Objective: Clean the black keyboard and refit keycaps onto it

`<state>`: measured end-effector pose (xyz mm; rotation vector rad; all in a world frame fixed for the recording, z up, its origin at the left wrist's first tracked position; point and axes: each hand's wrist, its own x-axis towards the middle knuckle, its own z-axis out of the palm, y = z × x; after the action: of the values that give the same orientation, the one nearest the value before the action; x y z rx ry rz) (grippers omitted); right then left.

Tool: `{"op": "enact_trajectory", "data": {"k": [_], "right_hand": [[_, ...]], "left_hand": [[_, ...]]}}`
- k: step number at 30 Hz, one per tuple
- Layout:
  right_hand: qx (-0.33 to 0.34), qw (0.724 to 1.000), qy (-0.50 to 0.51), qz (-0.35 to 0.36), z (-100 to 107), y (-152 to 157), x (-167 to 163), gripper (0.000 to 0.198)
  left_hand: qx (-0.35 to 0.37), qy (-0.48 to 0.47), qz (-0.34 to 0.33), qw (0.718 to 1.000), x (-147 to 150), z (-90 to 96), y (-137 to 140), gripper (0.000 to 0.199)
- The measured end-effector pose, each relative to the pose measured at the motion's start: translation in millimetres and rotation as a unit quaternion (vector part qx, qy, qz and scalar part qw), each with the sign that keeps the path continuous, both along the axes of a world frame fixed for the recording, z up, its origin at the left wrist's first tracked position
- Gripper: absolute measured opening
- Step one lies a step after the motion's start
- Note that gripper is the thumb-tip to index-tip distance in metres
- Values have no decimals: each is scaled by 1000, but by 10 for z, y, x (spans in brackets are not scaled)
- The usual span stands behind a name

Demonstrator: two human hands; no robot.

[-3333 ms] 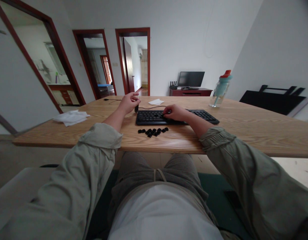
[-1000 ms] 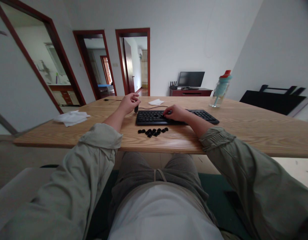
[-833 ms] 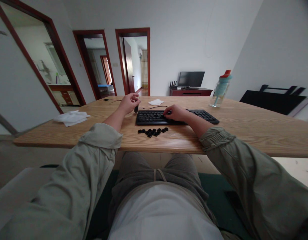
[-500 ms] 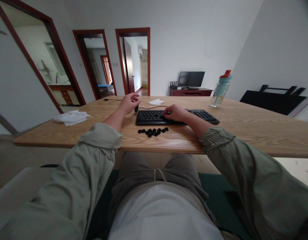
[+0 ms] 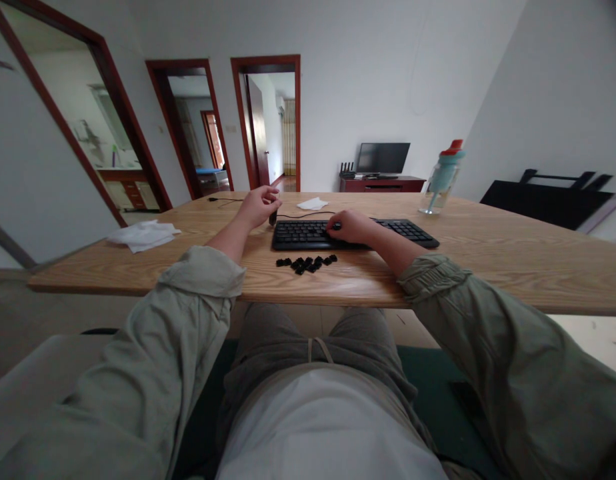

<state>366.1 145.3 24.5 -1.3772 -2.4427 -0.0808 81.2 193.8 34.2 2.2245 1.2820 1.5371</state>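
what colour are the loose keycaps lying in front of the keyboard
Black, like the keyboard itself. The keycaps show best in the head view, on the table's light wood.

The right hand (image 5: 352, 225) lies on the black keyboard (image 5: 308, 235) and covers the keys under it; whether its fingertips pinch a key or only press is too small to tell. The left hand (image 5: 259, 205) is curled near a small dark object (image 5: 273, 217) at the keyboard's far left corner, and the object is too small to name; whether the fingers touch it cannot be told. The loose black pieces (image 5: 307, 263) in front of the keyboard are too small to count or read. The desk (image 5: 488, 253) runs past the right edge. Both elbows are cut by the bottom corners. The person's legs are hidden under the desk.
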Motion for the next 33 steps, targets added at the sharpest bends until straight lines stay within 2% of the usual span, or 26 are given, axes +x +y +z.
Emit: {"op": "enact_trajectory", "data": {"k": [11, 21, 33], "right_hand": [[59, 994, -91, 29, 48, -35, -31, 34], [27, 999, -25, 29, 16, -9, -6, 29], [19, 999, -30, 24, 22, 30, 0, 27]], "left_hand": [[-5, 2, 2, 1000, 10, 6, -23, 35], [-13, 3, 7, 1000, 25, 21, -52, 33], [-11, 4, 2, 1000, 19, 13, -34, 32]]}}
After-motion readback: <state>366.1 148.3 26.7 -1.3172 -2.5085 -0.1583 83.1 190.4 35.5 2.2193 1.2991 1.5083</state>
